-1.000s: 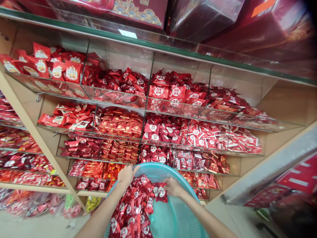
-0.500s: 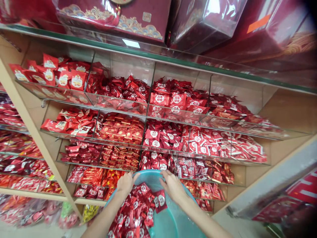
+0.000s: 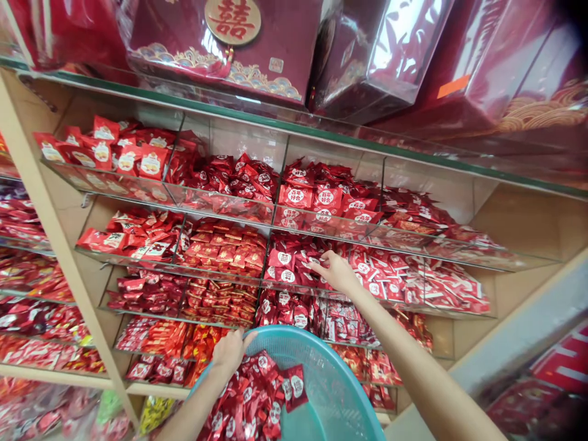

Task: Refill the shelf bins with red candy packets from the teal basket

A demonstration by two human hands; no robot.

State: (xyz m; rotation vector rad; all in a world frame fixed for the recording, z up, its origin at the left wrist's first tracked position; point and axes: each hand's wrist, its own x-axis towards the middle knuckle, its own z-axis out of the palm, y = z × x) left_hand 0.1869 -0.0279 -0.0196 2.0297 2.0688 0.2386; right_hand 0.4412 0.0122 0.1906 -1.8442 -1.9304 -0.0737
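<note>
My left hand (image 3: 228,354) grips the rim of a teal plastic basket (image 3: 342,361), thumb over the edge. Small red packets (image 3: 250,395) with white round labels are heaped in the basket's left part. My right hand (image 3: 339,274) reaches over the front of a shelf bin, thumb and forefinger apart at the packets. Beneath those fingertips are dark red packets (image 3: 281,257) with white double-happiness labels. Whether the fingers touch a packet I cannot tell.
Glass shelves with dividers hold many red packets, among them bright red ones (image 3: 327,197) above. A thick glass shelf edge (image 3: 257,109) runs overhead, below large maroon gift boxes (image 3: 184,30). A wooden upright (image 3: 68,263) stands at left, with bagged goods (image 3: 50,410) low behind it.
My right hand has let go of the basket rim and moved up to the bin of dark red packets. My left hand still holds the rim. The view has tilted up slightly.
</note>
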